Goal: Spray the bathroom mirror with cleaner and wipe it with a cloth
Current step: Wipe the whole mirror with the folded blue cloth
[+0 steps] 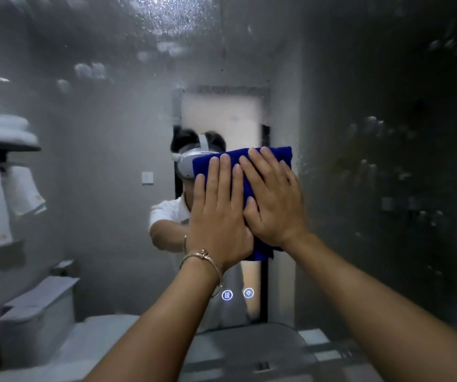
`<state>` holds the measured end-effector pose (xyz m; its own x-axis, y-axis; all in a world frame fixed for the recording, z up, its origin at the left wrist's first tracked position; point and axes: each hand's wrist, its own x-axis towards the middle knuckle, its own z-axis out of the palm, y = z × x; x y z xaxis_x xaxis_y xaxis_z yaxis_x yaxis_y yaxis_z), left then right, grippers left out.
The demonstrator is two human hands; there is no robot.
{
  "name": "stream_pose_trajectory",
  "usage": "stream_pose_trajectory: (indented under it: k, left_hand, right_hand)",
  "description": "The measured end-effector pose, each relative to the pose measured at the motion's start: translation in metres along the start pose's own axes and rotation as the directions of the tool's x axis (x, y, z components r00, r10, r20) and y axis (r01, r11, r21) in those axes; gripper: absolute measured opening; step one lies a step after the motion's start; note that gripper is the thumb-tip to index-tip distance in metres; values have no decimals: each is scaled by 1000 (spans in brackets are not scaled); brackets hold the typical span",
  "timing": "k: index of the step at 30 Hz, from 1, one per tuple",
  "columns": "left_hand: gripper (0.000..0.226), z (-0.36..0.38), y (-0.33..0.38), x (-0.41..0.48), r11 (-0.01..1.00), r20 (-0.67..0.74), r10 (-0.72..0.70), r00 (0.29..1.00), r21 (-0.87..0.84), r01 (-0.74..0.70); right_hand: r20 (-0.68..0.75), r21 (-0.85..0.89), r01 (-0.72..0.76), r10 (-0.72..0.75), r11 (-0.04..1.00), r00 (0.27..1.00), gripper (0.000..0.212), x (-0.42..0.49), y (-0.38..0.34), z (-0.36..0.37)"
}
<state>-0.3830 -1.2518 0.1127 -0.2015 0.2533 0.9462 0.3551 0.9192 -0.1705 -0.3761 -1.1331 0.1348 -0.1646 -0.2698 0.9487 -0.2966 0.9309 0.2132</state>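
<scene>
Surrounding cloth (pixel 272 159): droplets (pixel 179 22) on mirror (pixel 106 150), towels (pixel 1 129) L.

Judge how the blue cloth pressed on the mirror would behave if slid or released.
Probably floppy: the blue cloth droops at its lower corner, below the left hand and right hand. It likely glides easily, as the mirror looks wet with droplets. Released, it would probably fall.

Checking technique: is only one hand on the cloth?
No, the left hand and the right hand both press flat on the blue cloth.
</scene>
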Motion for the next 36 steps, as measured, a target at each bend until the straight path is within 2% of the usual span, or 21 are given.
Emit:
stream_pose_trajectory:
  k: [7,10,15,20,30,36]
  left_hand:
    - [72,-1,-6,-4,998,49,59,997,19,-60]
    - [79,-7,-7,-2,996,69,86,994,-30,-84]
    - [70,-8,1,7,995,-22,57,998,-79,-59]
    - [67,10,42,35,999,-94,13,996,-42,-17]
    - [68,49,173,100,987,-58,136,989,92,-131]
    - [64,61,196,96,990,-107,106,989,102,-95]
  right_hand:
    - [41,1,25,-25,1000,999,63,-4,2,-1]
    - [45,16,69,-69,998,997,63,-3,9,-3]
    - [4,52,145,-145,988,989,61,-1,20,-5]
    - [-5,29,206,-206,978,979,59,10,69,-22]
    - [-64,16,69,-68,997,996,58,-19,211,-63]
    - [-119,20,84,-81,996,990,55,-32,229,-64]
